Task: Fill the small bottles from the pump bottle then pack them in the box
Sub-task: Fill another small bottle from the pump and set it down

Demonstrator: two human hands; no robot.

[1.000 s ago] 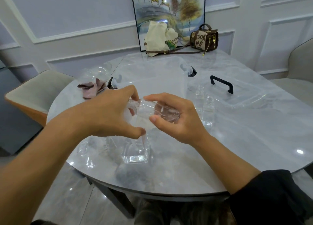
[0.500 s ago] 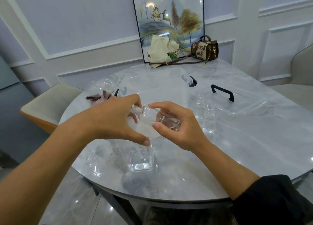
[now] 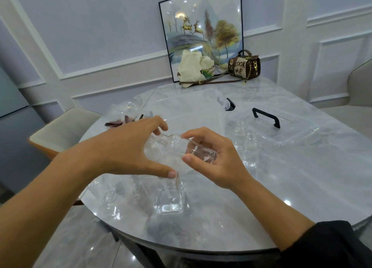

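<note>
My right hand grips a small clear bottle held on its side above the table, its neck pointing left. My left hand arches over that neck with its fingers spread, the index fingertip by the bottle mouth and the thumb pointing down. Under both hands stands the clear square pump bottle; my left palm hides its top. Two more small clear bottles stand upright just right of my right hand. Behind the hands sit the clear box with black latches and its lid with a black handle.
Small clear items lie at the table's near left edge. A plastic bag and a brownish cloth are at the far left. A cream tote, a brown handbag and a framed picture stand at the back. Chairs flank the round table.
My left fingers have loosened and spread at the small bottle's neck. The right hand keeps its hold on the bottle. The camera view has tilted upward.
</note>
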